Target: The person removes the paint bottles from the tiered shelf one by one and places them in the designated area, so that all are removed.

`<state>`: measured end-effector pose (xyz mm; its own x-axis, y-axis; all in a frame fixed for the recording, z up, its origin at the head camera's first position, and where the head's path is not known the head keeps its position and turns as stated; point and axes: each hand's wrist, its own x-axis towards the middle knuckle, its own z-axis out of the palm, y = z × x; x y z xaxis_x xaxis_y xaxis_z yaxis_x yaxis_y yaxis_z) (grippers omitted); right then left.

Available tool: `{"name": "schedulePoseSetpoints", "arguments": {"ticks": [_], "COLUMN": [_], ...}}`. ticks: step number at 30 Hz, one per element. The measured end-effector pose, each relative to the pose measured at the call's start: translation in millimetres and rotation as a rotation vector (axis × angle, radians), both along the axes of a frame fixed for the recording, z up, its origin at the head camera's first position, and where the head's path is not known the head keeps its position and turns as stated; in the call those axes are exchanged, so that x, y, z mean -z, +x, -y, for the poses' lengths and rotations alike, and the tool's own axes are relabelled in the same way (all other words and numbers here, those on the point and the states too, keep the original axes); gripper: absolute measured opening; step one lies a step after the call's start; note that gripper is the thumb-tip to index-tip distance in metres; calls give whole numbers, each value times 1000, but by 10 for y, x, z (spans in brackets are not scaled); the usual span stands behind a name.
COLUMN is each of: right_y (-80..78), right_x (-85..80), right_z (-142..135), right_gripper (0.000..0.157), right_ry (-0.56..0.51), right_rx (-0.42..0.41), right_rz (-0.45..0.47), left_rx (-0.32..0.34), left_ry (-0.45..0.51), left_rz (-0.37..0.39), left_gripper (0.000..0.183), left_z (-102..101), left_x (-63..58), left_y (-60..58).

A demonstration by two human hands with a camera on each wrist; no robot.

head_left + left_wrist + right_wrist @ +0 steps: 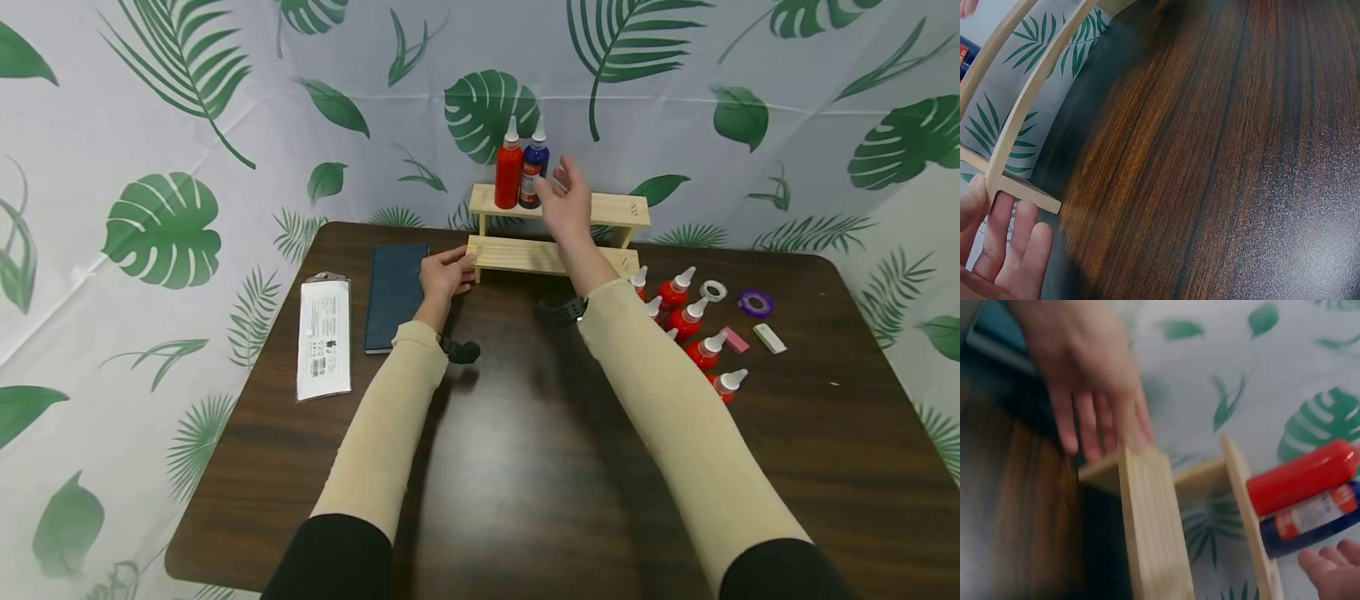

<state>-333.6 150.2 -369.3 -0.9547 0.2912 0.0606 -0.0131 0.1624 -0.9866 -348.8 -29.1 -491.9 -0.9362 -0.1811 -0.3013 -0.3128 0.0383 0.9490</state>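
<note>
My left hand (442,279) grips the left end of the lower step of a two-tier wooden rack (517,252). Its thumb lies on top and the fingers (1002,228) are underneath. On the upper step, a red squeeze bottle (507,175) and a blue squeeze bottle (530,185) stand upright side by side at the left, both with white nozzles. My right hand (568,207) is raised just right of the blue bottle, fingers spread loosely, holding nothing. A small gap separates its fingertips (1313,562) from the blue bottle in the right wrist view.
Several red bottles (686,319) with white nozzles stand right of the rack, partly behind my right sleeve. Beyond them lie a white tape roll (705,287), a purple tape roll (755,293), a pink block (736,340) and a white block (769,338). A dark notebook (390,292) and a white package (324,342) lie left.
</note>
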Motion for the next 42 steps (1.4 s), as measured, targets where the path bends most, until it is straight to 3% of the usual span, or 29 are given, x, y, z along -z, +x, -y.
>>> {"name": "schedulePoseSetpoints", "arguments": {"ticks": [5,9,12,17,24,28,32,36,42], "right_y": [-250,-328,-345,-333,-226,-1,390,811,1282], "right_x": [-71,-122,-151,-126,-40,-30,68,303,774], "right_z": [-45,-101,-121,-109,-88,-33,2,-45,-192], "right_gripper": [65,67,66,60,52,51,50,50,51], "right_ry": [152,300,352,319,182,66,10,29,141], "right_rx": [-63,-129,-146,-58,93,152,144,140,196], "right_rz": [65,102,123,123,49,-1,-78,-119,-61], "left_rx": [-6,6,7,-11,-1,4,4,11,2], "left_ry": [17,19,10,-6,7,19,23,23,15], "left_rz": [-3,3,3,10,16,7,-11,-21,-20], "left_gripper": [28,28,28,27,28,29,31,34,32], "left_z": [-28,-64,-96,-139,-142,-106,-63,-40,-28], "left_x": [-23,-11,1,0,0,5,-14,-34,-20], "left_y": [5,2,-9,-13,12,14,29,47,52]}}
